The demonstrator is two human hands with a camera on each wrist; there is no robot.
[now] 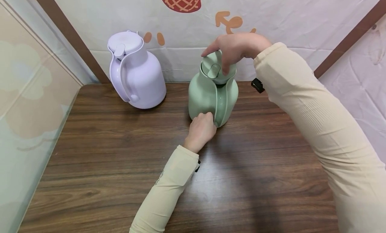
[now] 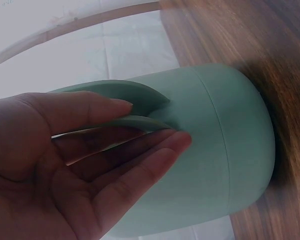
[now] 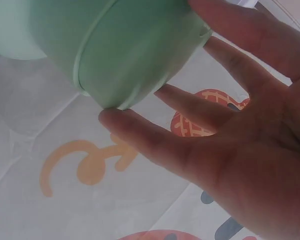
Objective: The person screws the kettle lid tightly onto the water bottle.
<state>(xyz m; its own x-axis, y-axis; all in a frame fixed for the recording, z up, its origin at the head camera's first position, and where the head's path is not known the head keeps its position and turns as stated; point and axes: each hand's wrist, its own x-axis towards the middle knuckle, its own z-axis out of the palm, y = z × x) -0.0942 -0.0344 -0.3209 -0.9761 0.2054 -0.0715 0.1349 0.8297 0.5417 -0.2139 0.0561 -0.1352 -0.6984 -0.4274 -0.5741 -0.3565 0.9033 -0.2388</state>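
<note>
A pale green thermos jug (image 1: 197, 95) stands upright on the wooden table, its handle (image 1: 221, 102) facing the camera. My left hand (image 1: 201, 131) pinches the handle low down; in the left wrist view the thumb lies on one side of it and the fingers on the other. From above, my right hand (image 1: 238, 50) holds the jug's green lid (image 1: 212, 60), thumb near the lever and fingers spread round the edge. In the right wrist view the fingertips (image 3: 110, 116) meet the lid's rim. A lilac thermos jug (image 1: 144, 75) stands to the left, touched by neither hand.
The brown wooden table (image 1: 120, 166) ends at a white patterned cloth wall (image 1: 181, 35) close behind both jugs. Another pale patterned panel (image 1: 24, 102) borders the left side.
</note>
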